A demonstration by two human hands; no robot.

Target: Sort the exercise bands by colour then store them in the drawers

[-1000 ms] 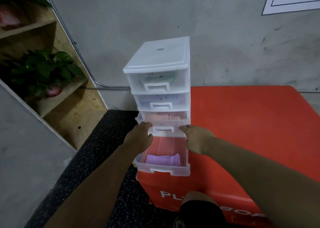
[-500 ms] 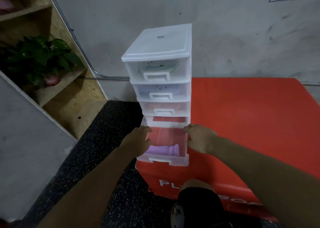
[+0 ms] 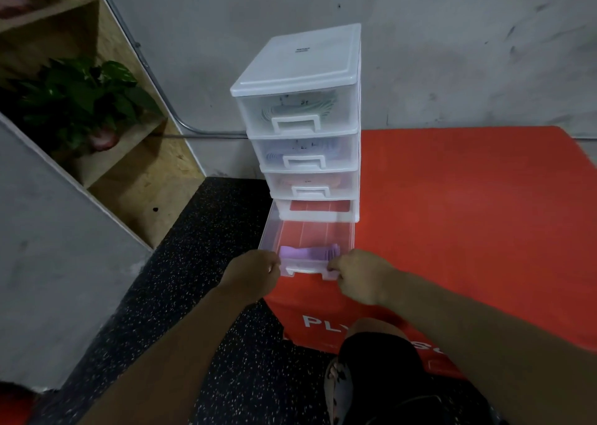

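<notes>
Here, a grey wall backs everything. Below it a red box with white lettering on its near face stands on a black speckled floor. To the left a wooden shelf holds a leafy green plant.

On the left part of the red box's top, against the wall, stands a clear plastic drawer unit of 4 drawers. The top drawer shows greenish bands through its front, the second drawer bluish ones, the third drawer pinkish ones. All 3 are pushed in.

The bottom drawer juts out toward the person, its front reaching past the box's near edge. A bundle of purple bands lies across it just behind the front wall.

The left hand grips the drawer's front left corner, fingers curled against it. The right hand pinches the front right corner beside the handle, its fingers curled too.
</notes>
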